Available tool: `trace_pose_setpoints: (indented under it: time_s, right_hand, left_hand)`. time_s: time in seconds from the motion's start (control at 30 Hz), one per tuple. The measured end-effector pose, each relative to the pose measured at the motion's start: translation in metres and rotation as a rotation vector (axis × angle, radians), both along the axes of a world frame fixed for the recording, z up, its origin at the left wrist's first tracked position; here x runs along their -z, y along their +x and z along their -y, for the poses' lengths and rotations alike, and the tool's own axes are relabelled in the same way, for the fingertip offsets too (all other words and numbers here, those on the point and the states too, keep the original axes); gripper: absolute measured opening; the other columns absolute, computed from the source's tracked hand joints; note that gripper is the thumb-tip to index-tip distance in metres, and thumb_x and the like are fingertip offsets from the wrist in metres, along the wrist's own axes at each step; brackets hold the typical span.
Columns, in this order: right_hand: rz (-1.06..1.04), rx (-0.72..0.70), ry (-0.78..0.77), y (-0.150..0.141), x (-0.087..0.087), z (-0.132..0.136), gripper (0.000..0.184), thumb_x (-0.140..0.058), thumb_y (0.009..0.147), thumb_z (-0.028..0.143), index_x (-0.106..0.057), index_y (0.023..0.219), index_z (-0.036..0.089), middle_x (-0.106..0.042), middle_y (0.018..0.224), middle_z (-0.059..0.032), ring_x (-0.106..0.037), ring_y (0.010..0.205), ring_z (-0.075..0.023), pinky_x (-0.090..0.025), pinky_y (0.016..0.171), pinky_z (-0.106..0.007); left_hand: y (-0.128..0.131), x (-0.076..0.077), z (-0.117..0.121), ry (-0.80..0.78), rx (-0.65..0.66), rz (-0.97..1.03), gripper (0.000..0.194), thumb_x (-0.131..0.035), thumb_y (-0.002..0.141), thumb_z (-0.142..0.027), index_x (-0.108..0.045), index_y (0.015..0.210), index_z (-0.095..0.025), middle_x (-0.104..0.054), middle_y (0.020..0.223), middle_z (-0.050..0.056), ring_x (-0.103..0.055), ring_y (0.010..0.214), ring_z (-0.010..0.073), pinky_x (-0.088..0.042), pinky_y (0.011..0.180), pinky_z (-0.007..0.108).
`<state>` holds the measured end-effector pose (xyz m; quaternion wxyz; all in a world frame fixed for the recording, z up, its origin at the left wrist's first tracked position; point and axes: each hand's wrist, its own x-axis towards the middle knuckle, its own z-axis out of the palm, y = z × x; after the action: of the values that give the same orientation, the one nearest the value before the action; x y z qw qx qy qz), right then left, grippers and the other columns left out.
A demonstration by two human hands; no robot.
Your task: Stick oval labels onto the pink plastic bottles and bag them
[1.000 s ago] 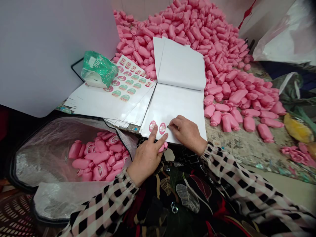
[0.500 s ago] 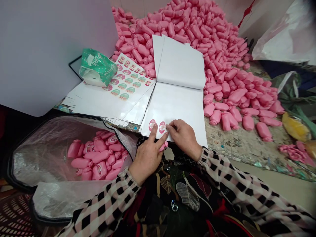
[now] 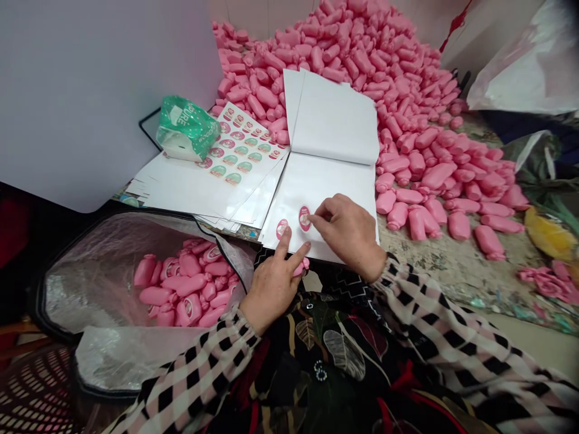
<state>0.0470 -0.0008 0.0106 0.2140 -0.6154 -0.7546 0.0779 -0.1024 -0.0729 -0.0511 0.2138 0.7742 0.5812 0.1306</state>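
Fingers [image 3: 320, 222] of the right hand [image 3: 348, 235] pinched shut, thumb to index, on the right edge of the upper oval sticker [image 3: 304, 212]; pink with a white rim, slightly tilted, over the white sheet [image 3: 330, 181]. Can't tell if it's fully off the backing. Lower oval sticker [image 3: 280, 229], same design, sits just left of it and a bit nearer the wearer, flat on the sheet, with the left hand [image 3: 270, 288] on it: index tip on its lower right, middle finger angled away, the two spread in a V near the sheet's front edge. Remaining left fingers hidden; they hold a small pink bottle [image 3: 302, 267], mostly covered, end poking out past the middle finger. Can't tell how firm that hold is. Top page [image 3: 335, 123] of the stack is folded back, blank side up. Left of it, more loose white sheets, topped by a printed sticker sheet [image 3: 260, 167], pink and green labels in rows, green plastic packet [image 3: 187, 129] sitting on its left part. Big heap of pink bottles [image 3: 362, 60] behind and to the right, on the worn surface [image 3: 452, 263]. Front left: black-edged bag [image 3: 94, 289], open, holding pink bottles, some with oval labels on. Brown lattice basket [image 3: 38, 386] beside it, bottom left corner.
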Motion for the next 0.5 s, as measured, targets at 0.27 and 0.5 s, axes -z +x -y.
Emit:
trace_pose_setpoints:
  time_s: [0.27, 0.5]
  right_hand:
    - [-0.352, 0.072, -0.133, 0.032, 0.016, 0.008, 0.025, -0.064, 0.076, 0.045, -0.063, 0.070, 0.021, -0.062, 0.071, 0.0002, -0.051, 0.063, -0.0131, -0.034, 0.058, -0.027]
    - [-0.868, 0.004, -0.288, 0.028, 0.006, 0.037, 0.026, -0.070, 0.072, 0.043, -0.060, 0.071, 0.019, -0.060, 0.068, 0.0009, -0.050, 0.060, -0.0108, -0.040, 0.057, -0.026]
  left_hand:
    - [-0.009, -0.010, 0.012, 0.010, 0.024, 0.404, 0.046, -0.051, 0.089, -0.028, -0.047, 0.134, -0.031, -0.020, 0.154, 0.005, -0.041, 0.130, 0.0272, -0.034, 0.106, 0.043]
    - [0.001, -0.037, 0.006, -0.674, -0.323, 1.450, 0.047, -0.046, 0.087, -0.056, -0.052, 0.117, -0.021, -0.066, 0.092, 0.007, -0.057, 0.061, 0.0103, -0.047, 0.055, 0.022]
